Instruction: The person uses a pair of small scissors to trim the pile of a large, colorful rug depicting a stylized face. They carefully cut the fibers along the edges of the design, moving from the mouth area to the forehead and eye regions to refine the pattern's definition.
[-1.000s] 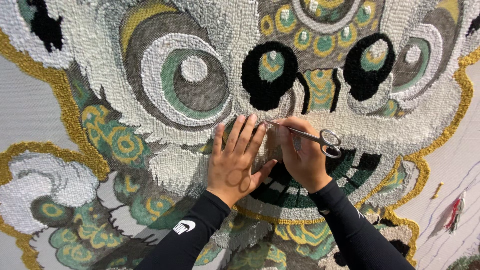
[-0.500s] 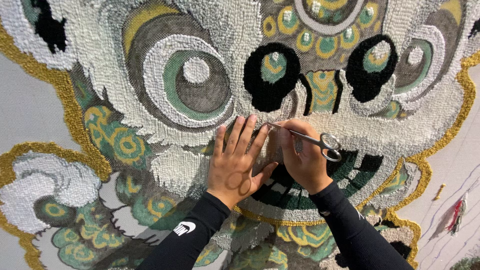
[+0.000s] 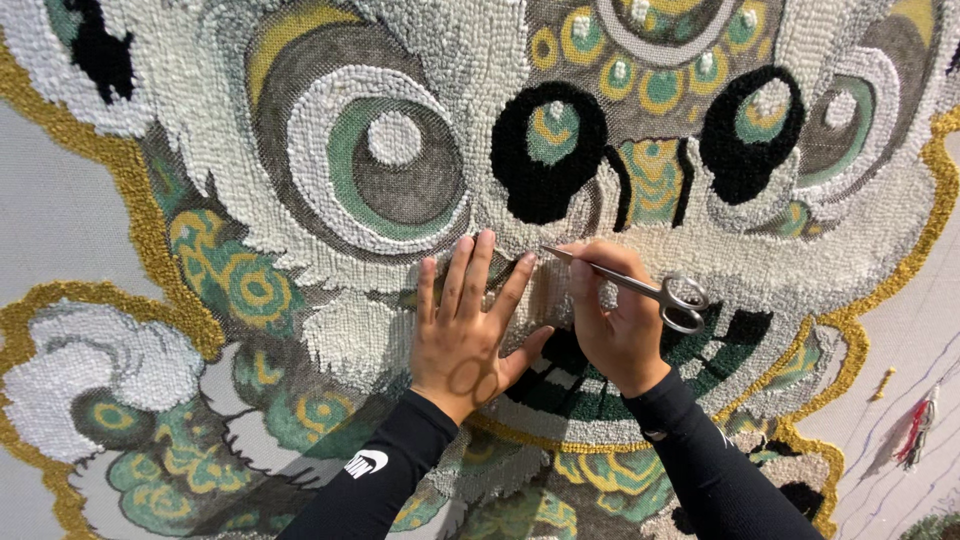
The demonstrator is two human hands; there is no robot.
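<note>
A large tufted rug (image 3: 300,150) with a lion-dance face in white, green, gold and black fills the view. My left hand (image 3: 468,325) lies flat on the pile below the black nostril shapes, fingers spread. Beside it my right hand (image 3: 615,325) holds small metal scissors (image 3: 640,288), blades closed and pointing left toward my left fingertips, handle rings sticking out to the right. Both arms wear black sleeves.
Bare grey backing cloth (image 3: 60,220) shows at the left and at the right edge. Red and gold yarn strands (image 3: 915,430) hang at the lower right. A thick gold border (image 3: 140,200) outlines the design.
The view has shifted slightly; both hands stay in almost the same spot on the rug, with the scissors still held by my right hand.
</note>
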